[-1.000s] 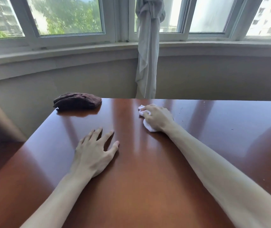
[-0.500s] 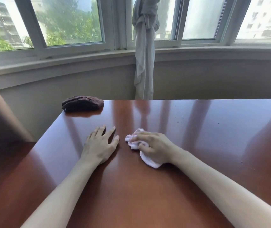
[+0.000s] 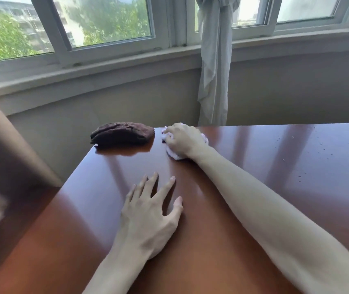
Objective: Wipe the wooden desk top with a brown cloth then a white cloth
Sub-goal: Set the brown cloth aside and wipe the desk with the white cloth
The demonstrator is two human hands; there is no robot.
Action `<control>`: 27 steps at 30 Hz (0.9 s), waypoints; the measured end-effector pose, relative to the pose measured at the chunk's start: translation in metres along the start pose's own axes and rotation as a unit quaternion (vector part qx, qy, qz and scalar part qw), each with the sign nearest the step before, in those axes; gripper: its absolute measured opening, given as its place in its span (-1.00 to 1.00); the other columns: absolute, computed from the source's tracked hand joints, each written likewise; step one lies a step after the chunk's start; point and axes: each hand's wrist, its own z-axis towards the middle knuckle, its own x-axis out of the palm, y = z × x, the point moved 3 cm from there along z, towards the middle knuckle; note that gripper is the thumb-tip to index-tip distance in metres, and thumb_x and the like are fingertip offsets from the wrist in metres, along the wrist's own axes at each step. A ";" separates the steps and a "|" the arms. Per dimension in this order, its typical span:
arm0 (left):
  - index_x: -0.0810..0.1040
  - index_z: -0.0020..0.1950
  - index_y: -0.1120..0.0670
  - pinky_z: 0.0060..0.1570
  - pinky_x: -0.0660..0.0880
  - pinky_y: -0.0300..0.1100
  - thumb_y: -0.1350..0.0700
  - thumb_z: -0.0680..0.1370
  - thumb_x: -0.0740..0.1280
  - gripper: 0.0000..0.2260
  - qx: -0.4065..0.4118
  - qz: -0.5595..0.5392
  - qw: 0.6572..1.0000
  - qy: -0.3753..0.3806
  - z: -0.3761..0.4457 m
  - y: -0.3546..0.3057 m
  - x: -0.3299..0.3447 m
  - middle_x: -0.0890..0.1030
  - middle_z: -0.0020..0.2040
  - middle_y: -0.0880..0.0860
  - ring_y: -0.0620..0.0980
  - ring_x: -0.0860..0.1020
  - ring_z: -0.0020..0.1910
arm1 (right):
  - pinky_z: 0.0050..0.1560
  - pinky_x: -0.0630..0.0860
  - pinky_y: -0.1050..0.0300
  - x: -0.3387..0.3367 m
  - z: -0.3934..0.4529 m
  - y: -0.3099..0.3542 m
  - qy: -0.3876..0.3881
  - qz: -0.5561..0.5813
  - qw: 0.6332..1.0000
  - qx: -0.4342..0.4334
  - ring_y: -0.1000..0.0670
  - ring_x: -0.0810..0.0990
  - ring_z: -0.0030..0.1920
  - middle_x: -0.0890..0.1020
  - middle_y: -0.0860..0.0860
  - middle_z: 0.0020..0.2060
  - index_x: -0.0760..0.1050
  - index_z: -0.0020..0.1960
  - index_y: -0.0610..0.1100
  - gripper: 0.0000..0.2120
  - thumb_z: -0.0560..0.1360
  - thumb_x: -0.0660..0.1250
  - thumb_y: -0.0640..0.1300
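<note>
The glossy reddish wooden desk top (image 3: 275, 177) fills the lower part of the view. My right hand (image 3: 183, 140) reaches to the desk's far edge and grips a bunched white cloth (image 3: 174, 154), pressing it on the wood; most of the cloth is hidden under the hand. A folded brown cloth (image 3: 122, 133) lies at the far left corner, just left of that hand and apart from it. My left hand (image 3: 150, 213) rests flat on the desk nearer to me, fingers spread, holding nothing.
Behind the desk runs a curved wall with a window sill (image 3: 105, 68), and a tied grey curtain (image 3: 214, 60) hangs down to the desk's far edge. A blurred brown shape (image 3: 4, 166) stands left of the desk. Small specks dot the right side of the wood.
My right hand has pushed the white cloth from beside my left hand out to the far edge, close to the brown cloth. My left hand has stayed flat in place.
</note>
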 end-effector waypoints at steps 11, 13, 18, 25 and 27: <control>0.14 0.57 -0.37 0.56 -0.05 -0.08 -0.38 0.55 -0.03 -0.44 -0.002 0.006 1.000 0.018 0.005 0.004 0.001 0.08 0.64 -0.14 -0.10 0.00 0.62 | 0.19 0.45 -0.02 -0.022 -0.038 -0.056 -0.006 0.030 0.997 0.072 -0.14 0.54 0.28 0.56 0.04 0.31 0.56 0.29 0.19 -0.66 0.57 0.19 0.04; 0.18 0.57 -0.34 0.56 -0.01 -0.06 -0.34 0.60 0.06 -0.48 -0.001 0.003 1.000 0.018 0.005 0.003 0.000 0.12 0.64 -0.11 -0.07 0.03 0.61 | 0.19 0.44 0.00 -0.031 -0.077 -0.031 0.023 0.042 0.999 0.012 -0.12 0.55 0.29 0.53 0.08 0.37 0.55 0.32 0.20 -0.65 0.60 0.17 0.05; 0.25 0.56 -0.27 0.55 0.08 0.00 -0.27 0.63 0.08 -0.52 0.004 0.014 1.000 0.017 0.006 0.003 -0.001 0.22 0.62 -0.02 0.01 0.14 0.59 | 0.15 0.47 0.01 -0.057 -0.206 0.008 0.045 0.067 0.996 -0.021 -0.02 0.56 0.26 0.49 0.20 0.35 0.50 0.35 0.25 -0.38 0.45 -0.12 0.26; 0.24 0.57 -0.23 0.55 0.10 0.07 -0.33 0.53 -0.06 -0.39 0.001 0.022 0.999 0.039 0.001 0.001 -0.002 0.22 0.61 0.04 0.08 0.16 0.58 | 0.02 0.45 0.21 -0.072 -0.342 0.032 0.022 0.092 0.995 -0.044 0.27 0.41 0.37 0.45 0.35 0.36 0.48 0.35 0.27 -0.44 0.48 -0.10 0.15; 0.22 0.58 -0.23 0.56 0.09 0.07 -0.34 0.51 -0.09 -0.36 0.000 0.024 0.999 0.040 -0.001 0.001 -0.002 0.21 0.62 0.05 0.08 0.15 0.59 | 0.09 0.51 0.11 -0.078 -0.341 0.025 0.046 0.107 0.993 -0.028 0.22 0.47 0.32 0.43 0.37 0.39 0.49 0.33 0.28 -0.43 0.47 -0.12 0.22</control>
